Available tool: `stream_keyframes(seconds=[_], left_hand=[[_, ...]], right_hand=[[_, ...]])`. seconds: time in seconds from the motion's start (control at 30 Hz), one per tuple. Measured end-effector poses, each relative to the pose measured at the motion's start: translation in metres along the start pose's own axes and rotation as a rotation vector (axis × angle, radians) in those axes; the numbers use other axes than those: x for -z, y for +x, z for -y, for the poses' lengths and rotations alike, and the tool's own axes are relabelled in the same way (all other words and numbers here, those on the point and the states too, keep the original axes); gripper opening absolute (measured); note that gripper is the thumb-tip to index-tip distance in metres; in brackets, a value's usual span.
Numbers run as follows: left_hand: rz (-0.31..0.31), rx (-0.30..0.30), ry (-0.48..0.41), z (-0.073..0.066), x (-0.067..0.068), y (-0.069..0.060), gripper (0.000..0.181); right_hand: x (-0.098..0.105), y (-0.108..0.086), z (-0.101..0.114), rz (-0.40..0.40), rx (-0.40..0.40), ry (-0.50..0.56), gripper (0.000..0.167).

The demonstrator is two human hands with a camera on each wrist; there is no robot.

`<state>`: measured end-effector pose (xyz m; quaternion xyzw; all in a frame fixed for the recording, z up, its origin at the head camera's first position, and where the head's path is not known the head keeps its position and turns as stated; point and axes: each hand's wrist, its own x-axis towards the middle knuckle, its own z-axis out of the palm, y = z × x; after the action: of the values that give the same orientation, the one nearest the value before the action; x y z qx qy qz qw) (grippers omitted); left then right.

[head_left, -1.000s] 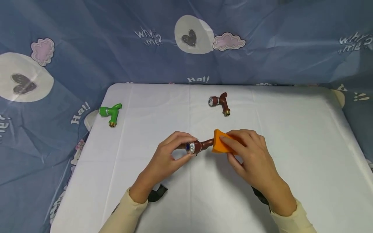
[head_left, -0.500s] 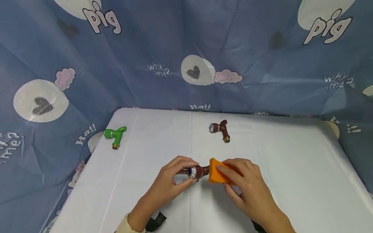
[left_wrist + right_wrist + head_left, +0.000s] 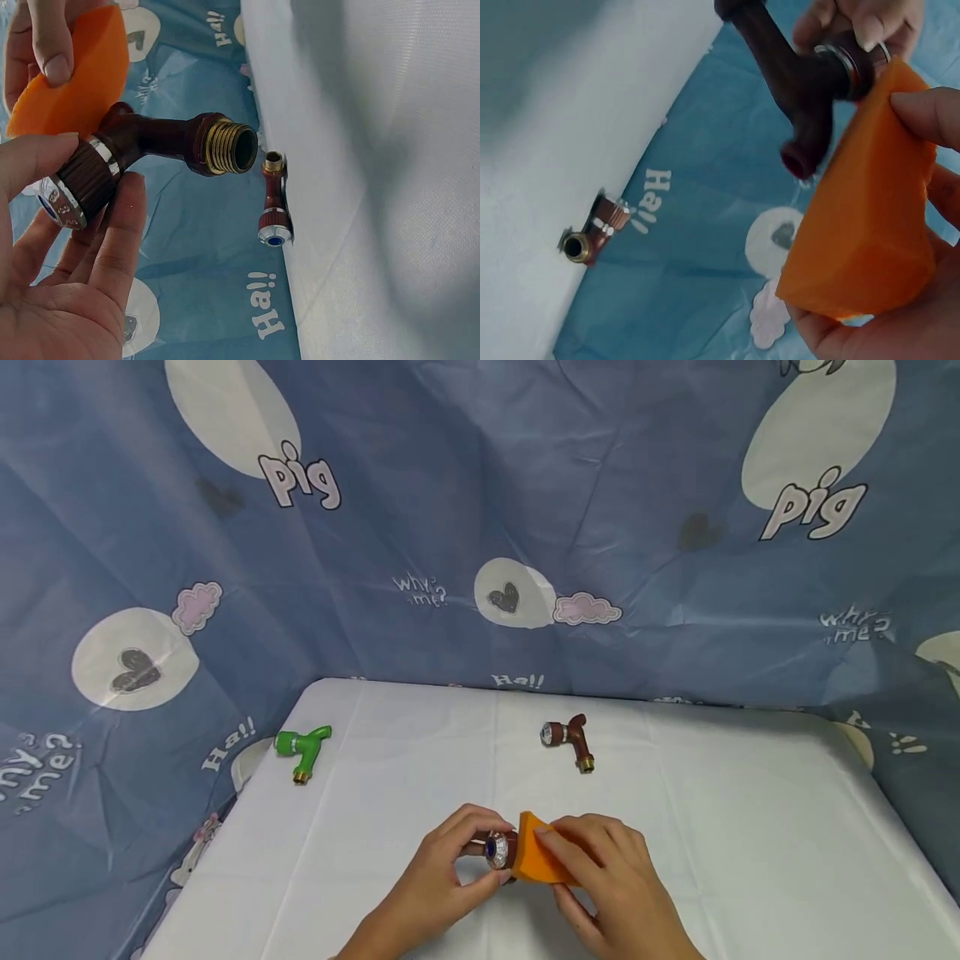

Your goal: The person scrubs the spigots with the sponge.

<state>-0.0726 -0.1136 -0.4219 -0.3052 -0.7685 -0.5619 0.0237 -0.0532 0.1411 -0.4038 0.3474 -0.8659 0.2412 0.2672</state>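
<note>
A dark red-brown tap point(image 3: 161, 139) with a brass threaded end and a silver-ringed knob is pinched at the knob between the thumb and fingers of my left hand point(image 3: 442, 881). My right hand point(image 3: 618, 889) grips an orange sponge block point(image 3: 542, 856) against the tap's body, on the side away from the knob. In the right wrist view the tap's spout point(image 3: 806, 146) points down beside the sponge point(image 3: 862, 202). From the head view the sponge hides most of the tap.
A second red-brown tap point(image 3: 573, 742) lies at the back of the white table point(image 3: 405, 760). A green tap point(image 3: 303, 750) lies at the back left. Behind the table hangs a blue patterned cloth point(image 3: 420, 510).
The head view has tilted up, so everything sits lower in it. My right hand has moved the sponge left along the tap, closer to the knob and my left hand.
</note>
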Motion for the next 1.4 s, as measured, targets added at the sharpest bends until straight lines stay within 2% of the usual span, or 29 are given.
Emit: stream_keyframes(seconds=[0.07,0.17,0.2,0.3,0.33,0.5,0.67,0.77,0.83,0.93,1.0,1.3,1.4], left_hand=[[-0.002,0.009,0.005,0.000,0.000,-0.001,0.046],[-0.001,0.021,0.022,-0.001,0.002,-0.002,0.050],[0.001,0.012,0.032,0.000,0.003,-0.002,0.051],[0.003,-0.010,0.068,0.000,0.008,0.001,0.053],[0.000,-0.019,0.079,0.000,0.010,0.003,0.053],[-0.031,-0.050,0.115,0.000,0.017,0.007,0.052],[-0.042,-0.040,0.118,-0.002,0.017,0.006,0.050],[-0.043,-0.030,0.120,-0.003,0.017,0.005,0.051],[-0.040,-0.035,0.133,-0.003,0.017,0.004,0.052],[-0.035,-0.052,0.171,-0.004,0.017,0.004,0.054],[-0.036,-0.065,0.199,-0.004,0.017,0.004,0.054],[-0.045,-0.069,0.261,-0.005,0.015,0.005,0.052],[-0.067,-0.106,0.308,-0.004,0.015,0.005,0.054]], right_hand=[[-0.002,0.000,0.000,0.006,0.017,-0.024,0.047],[-0.002,0.002,-0.005,0.023,0.013,-0.055,0.030],[0.000,0.003,-0.008,0.029,0.003,-0.065,0.031],[0.006,0.006,-0.020,0.032,-0.046,-0.089,0.049],[0.009,0.007,-0.023,0.033,-0.064,-0.098,0.050],[0.016,0.008,-0.036,0.029,-0.115,-0.115,0.050],[0.017,0.005,-0.031,0.032,-0.137,-0.038,0.040],[0.014,0.008,-0.021,0.030,-0.120,0.026,0.042],[0.010,0.012,-0.013,0.027,-0.077,0.061,0.044],[0.005,0.017,-0.005,0.049,-0.018,0.086,0.037],[0.003,0.019,-0.003,0.056,0.006,0.087,0.038],[0.007,0.014,-0.022,0.079,-0.047,-0.007,0.054],[0.011,0.010,-0.030,0.092,-0.087,-0.030,0.056]])
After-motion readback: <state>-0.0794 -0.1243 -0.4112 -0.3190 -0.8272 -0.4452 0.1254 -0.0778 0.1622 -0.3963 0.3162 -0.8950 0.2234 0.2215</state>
